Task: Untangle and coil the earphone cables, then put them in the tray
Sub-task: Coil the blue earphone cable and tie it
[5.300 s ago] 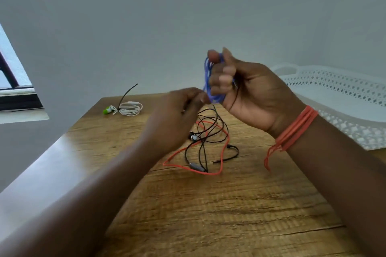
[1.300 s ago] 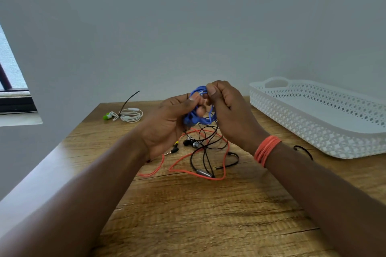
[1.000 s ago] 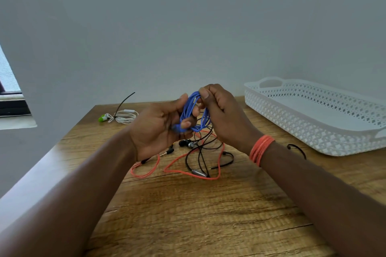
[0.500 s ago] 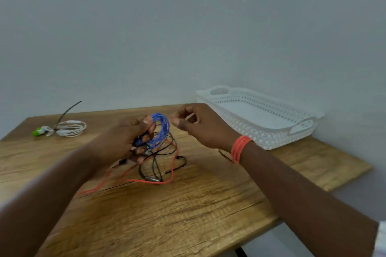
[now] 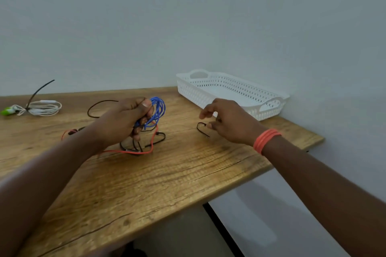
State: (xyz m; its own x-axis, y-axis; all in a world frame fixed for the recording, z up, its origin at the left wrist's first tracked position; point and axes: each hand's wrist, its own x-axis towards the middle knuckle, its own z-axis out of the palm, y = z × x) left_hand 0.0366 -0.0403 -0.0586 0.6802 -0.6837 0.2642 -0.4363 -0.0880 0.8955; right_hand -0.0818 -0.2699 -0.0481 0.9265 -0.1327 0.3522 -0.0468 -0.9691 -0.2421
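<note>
Earphone cables are still mostly unsorted: nearest the counter's (image 5: 188,175) front edge lies the red-and-black tangle (image 5: 144,146), loose on the wood under the left hand (image 5: 127,121). That hand now carries the blue coil (image 5: 157,110) alone, thumb clamped over the loops and fingers curled round them, holding the bundle just above the tangle. A second ago both hands were working those loops together; the right hand (image 5: 225,121) has since let go and moved off toward the counter's right edge. It hovers with fingers loosely bent and holding nothing, just over a short black tie (image 5: 201,129) lying on the wood. My guess is that the winding is finished and the tie comes next, to bind the coil. Farther back, near the far left corner, a white coiled earphone (image 5: 41,107) sits already tied. At the far right corner the white tray (image 5: 269,106) shows nothing inside it yet.
</note>
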